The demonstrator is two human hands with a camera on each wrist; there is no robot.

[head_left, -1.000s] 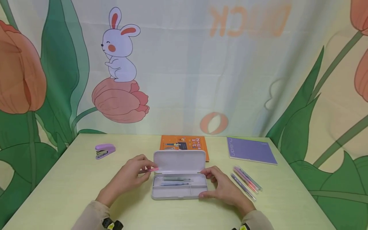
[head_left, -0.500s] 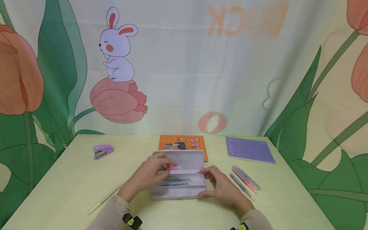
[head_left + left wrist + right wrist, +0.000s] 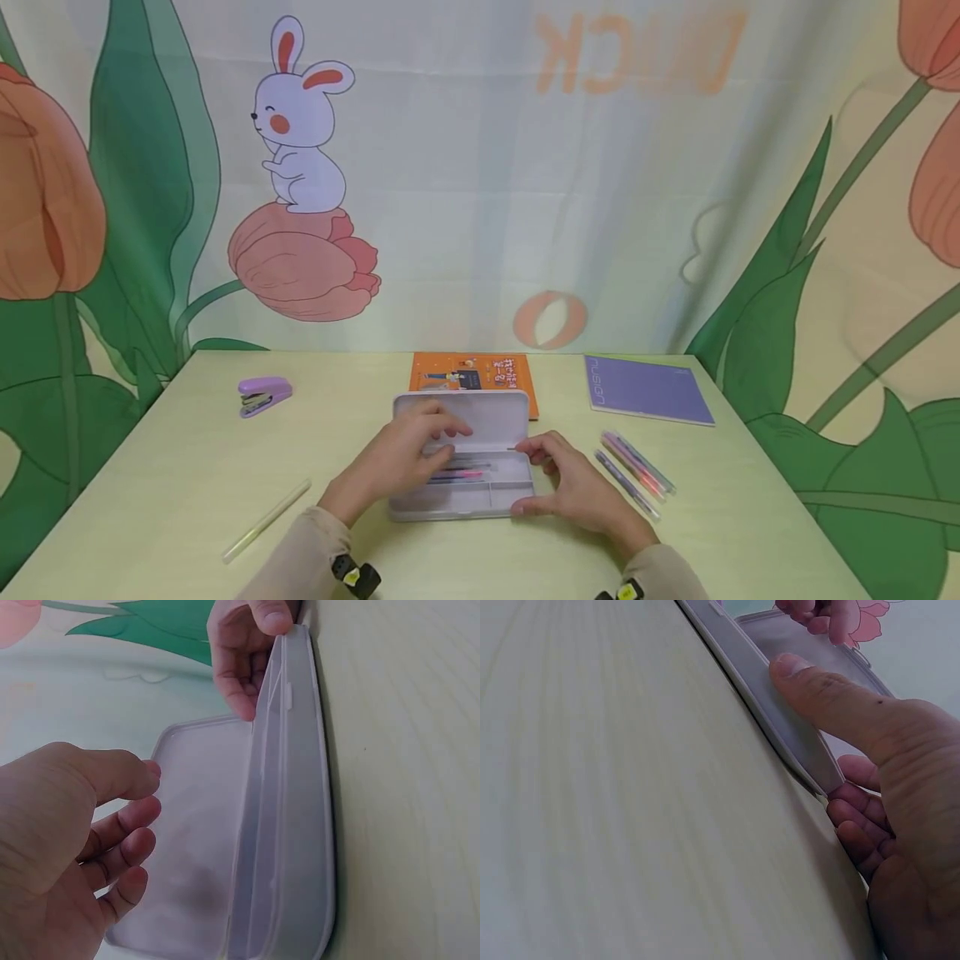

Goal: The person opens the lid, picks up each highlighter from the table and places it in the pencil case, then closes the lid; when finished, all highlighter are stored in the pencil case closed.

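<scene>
A pale grey pencil case [image 3: 442, 502] lies with its lid raised in the middle of the table. Several pens rest in its long back compartment, among them a pen with a pink end [image 3: 471, 474]. Over the left part of the case hovers my left hand [image 3: 401, 450], fingers loosely bent and holding nothing; in the left wrist view a gap shows between thumb and fingers. With thumb at the front corner and fingers at the back, my right hand [image 3: 585, 492] grips the right end of the case. The left hand hides part of the lid and compartments.
Several pens [image 3: 637, 467] lie right of the case. A pale yellow pen [image 3: 266, 522] is at the left front, a purple stapler [image 3: 264, 396] farther back. Behind the case is an orange book [image 3: 472, 372]; a purple notebook [image 3: 648, 390] lies at the back right.
My left hand has moved right over the case and let go of the pink-ended pen, which now lies in the back compartment. The right hand keeps its grip on the case.
</scene>
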